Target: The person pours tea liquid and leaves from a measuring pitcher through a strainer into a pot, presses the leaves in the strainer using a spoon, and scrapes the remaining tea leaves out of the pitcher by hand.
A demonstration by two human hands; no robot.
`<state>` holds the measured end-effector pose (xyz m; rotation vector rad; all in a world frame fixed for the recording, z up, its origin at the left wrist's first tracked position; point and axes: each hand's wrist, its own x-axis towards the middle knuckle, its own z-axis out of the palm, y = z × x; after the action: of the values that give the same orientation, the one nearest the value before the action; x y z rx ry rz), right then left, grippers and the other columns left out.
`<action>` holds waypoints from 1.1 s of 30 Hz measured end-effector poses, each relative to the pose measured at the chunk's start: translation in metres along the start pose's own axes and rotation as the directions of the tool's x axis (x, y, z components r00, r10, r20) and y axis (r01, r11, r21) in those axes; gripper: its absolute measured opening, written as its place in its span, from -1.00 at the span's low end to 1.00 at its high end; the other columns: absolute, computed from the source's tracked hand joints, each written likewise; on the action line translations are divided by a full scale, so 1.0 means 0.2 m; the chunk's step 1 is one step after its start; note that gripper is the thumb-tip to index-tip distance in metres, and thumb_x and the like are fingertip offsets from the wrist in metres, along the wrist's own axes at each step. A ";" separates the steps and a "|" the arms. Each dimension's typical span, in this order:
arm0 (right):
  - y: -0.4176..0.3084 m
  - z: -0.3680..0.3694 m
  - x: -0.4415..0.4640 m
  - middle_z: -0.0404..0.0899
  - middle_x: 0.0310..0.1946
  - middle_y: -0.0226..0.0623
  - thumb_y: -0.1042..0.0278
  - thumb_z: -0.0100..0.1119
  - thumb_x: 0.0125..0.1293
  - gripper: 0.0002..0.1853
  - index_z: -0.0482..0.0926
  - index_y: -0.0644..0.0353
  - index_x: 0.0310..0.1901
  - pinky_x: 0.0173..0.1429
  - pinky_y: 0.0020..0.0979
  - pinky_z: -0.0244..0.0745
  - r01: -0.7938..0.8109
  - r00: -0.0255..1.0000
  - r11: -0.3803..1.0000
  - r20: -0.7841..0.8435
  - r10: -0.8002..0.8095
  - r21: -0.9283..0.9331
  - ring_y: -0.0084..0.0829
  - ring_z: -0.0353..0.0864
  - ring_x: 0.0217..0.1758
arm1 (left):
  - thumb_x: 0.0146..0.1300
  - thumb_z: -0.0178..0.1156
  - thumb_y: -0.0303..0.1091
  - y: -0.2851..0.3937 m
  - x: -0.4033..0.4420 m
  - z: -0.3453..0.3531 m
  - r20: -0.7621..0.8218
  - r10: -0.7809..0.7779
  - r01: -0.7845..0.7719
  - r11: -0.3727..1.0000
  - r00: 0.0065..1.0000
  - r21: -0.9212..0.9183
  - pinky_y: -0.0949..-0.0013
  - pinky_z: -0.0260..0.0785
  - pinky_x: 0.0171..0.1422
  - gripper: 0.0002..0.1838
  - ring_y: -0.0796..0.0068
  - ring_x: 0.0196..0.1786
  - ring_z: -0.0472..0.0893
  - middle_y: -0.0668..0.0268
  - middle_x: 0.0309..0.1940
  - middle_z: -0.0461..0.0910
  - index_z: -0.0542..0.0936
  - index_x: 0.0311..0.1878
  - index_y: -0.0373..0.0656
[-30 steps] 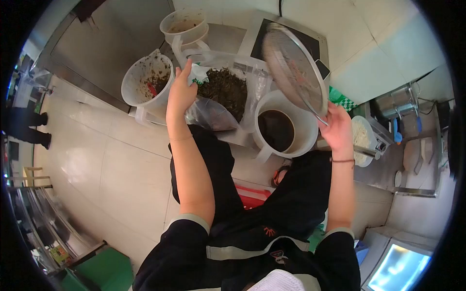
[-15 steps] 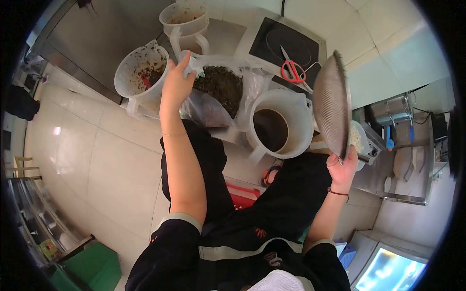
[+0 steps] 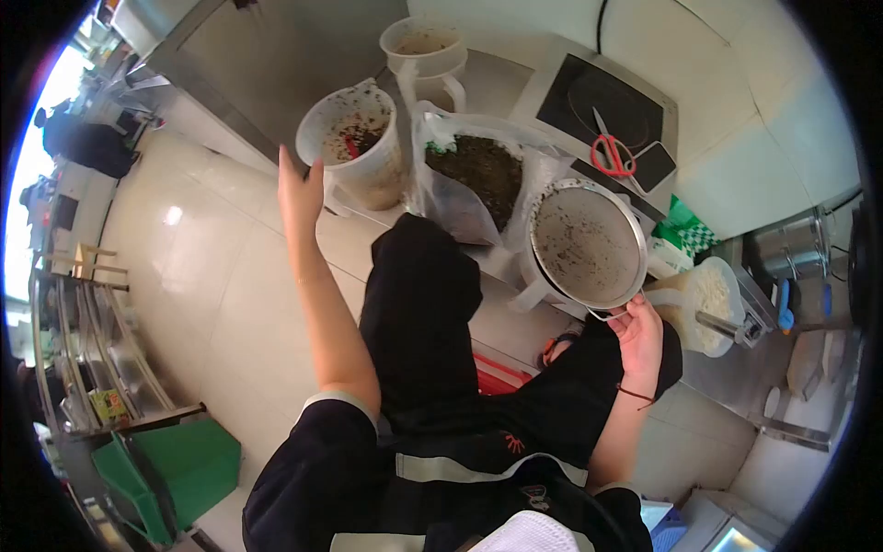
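My right hand [image 3: 637, 339] grips the edge of a round mesh strainer [image 3: 589, 244] speckled with dark bits. That strainer lies over the mouth of a white plastic pitcher [image 3: 531, 293], covering what is inside. My left hand [image 3: 302, 193] is open and holds nothing, its thumb apart from its fingers. It is nearest to another pitcher [image 3: 386, 179], stained with dark leaf bits and with something red inside. Between the two pitchers sits a clear plastic bag [image 3: 452, 210] of dark, wet tea-like leaves [image 3: 483, 170].
Behind stand stacked pitchers [image 3: 425, 60] and an induction cooker [image 3: 602, 101] with red-handled scissors [image 3: 612, 155] on it. A container of pale bits [image 3: 713, 299] is at my right, beside a green-and-white packet [image 3: 682, 225]. A green bin [image 3: 175, 469] stands on the floor.
The strainer has gone from upright beside the pitcher to lying flat over its mouth. My left hand has moved left, away from the bag. The view has shifted.
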<state>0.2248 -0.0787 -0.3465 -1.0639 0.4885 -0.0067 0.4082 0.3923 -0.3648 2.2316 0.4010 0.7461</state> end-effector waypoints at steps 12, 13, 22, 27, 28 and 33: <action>-0.07 -0.04 0.02 0.49 -0.30 -0.29 -0.06 0.03 0.25 -0.57 0.41 0.25 -0.23 -0.38 -0.46 0.53 -0.080 0.995 0.914 0.024 0.097 -0.397 -0.45 0.58 -0.33 | 0.21 0.11 -0.40 0.36 -0.64 -0.02 0.282 0.009 0.071 0.959 0.959 -0.273 0.39 0.38 -0.02 -0.57 0.30 0.12 0.42 0.08 0.10 0.39 0.35 0.16 -0.23; -0.07 -0.04 0.02 0.48 -0.31 -0.28 -0.12 0.00 0.25 -0.51 0.41 0.27 -0.22 -0.39 -0.46 0.53 -0.142 0.988 0.851 -0.016 0.156 -0.506 -0.45 0.57 -0.37 | 0.20 0.11 -0.41 0.40 -0.66 0.00 0.295 0.047 0.047 0.952 0.954 -0.303 0.39 0.38 -0.01 -0.57 0.31 0.12 0.41 0.09 0.09 0.40 0.36 0.16 -0.23; -0.17 0.31 -0.05 0.54 -0.42 -0.09 0.23 0.03 0.25 -0.75 0.53 0.28 -0.28 -0.29 -0.22 0.41 0.438 0.749 0.172 0.252 -0.612 -0.882 -0.10 0.54 -0.35 | 0.29 0.05 -0.24 0.72 -0.69 0.00 0.488 0.048 0.321 0.696 0.871 -0.642 0.34 0.18 0.21 -0.53 0.35 0.18 0.36 0.12 0.11 0.39 0.33 0.15 -0.36; 0.04 0.93 0.30 0.54 -0.17 -0.08 0.40 0.03 0.22 -0.78 0.53 0.32 -0.15 0.00 -0.32 0.39 0.821 0.408 0.082 0.481 -0.776 -0.564 -0.11 0.50 -0.08 | 0.35 -0.20 0.08 0.92 -0.60 0.17 0.550 0.063 0.455 0.488 0.833 -0.745 0.20 -0.10 0.39 -0.35 0.22 0.37 0.11 0.06 0.29 0.16 0.21 0.27 -0.29; 0.13 1.02 0.43 0.54 -0.12 -0.06 0.32 -0.03 0.29 -0.72 0.51 0.37 -0.11 0.06 -0.34 0.36 0.861 0.438 0.214 0.457 -0.774 -0.462 -0.17 0.51 -0.02 | 0.35 -0.28 0.10 1.03 -0.64 0.19 0.376 0.243 0.238 0.453 0.894 -0.859 0.20 -0.16 0.41 -0.34 0.22 0.39 0.07 0.08 0.31 0.13 0.19 0.28 -0.28; 0.20 1.15 0.54 0.20 0.25 -0.09 -0.10 -0.44 0.40 -0.36 0.15 0.36 0.23 0.35 -0.29 0.10 -0.024 0.914 0.867 0.362 -0.182 0.498 -0.25 0.22 0.29 | 0.37 -0.47 0.06 0.82 -0.43 0.49 0.433 0.727 -0.388 0.665 0.533 -0.638 0.26 -0.31 0.45 -0.35 0.16 0.44 -0.10 0.12 0.37 0.01 0.07 0.34 -0.22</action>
<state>0.4020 0.1071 -0.3321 -0.5512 0.0543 0.0105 0.4100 0.1856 -0.3340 1.9459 -0.8697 0.2401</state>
